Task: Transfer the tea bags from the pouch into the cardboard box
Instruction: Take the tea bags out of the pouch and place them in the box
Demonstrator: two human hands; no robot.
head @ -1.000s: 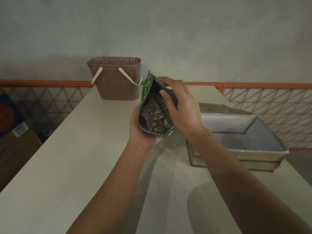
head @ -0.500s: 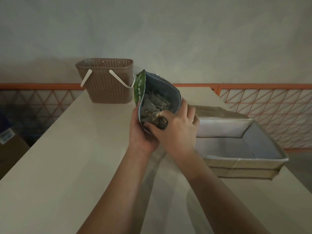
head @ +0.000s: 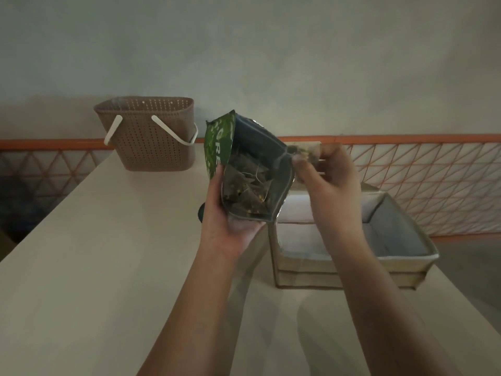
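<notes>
We see the left hand (head: 230,221) gripping the green pouch (head: 252,172) from below & behind, fingers curled round its lower part, thumb on the green front edge. The pouch is held up over the table (head: 108,267), mouth open toward the camera, tilted a bit to the right. Inside we see many tea bags (head: 246,191), pyramid shape, piled in the bottom half.

The right hand (head: 330,191) is just beside the pouch's right edge, outside the mouth. Thumb & fingers pinch one tea bag (head: 303,154); it is blurred, so we cannot tell more abt it. The 2 hands are near each other, w/ the pouch between them.

The cardboard box (head: 352,272) stands on the table below the right hand & forearm, top open. A brown basket (head: 151,139) w/ white handles stands at the far end of the table, well apart.
</notes>
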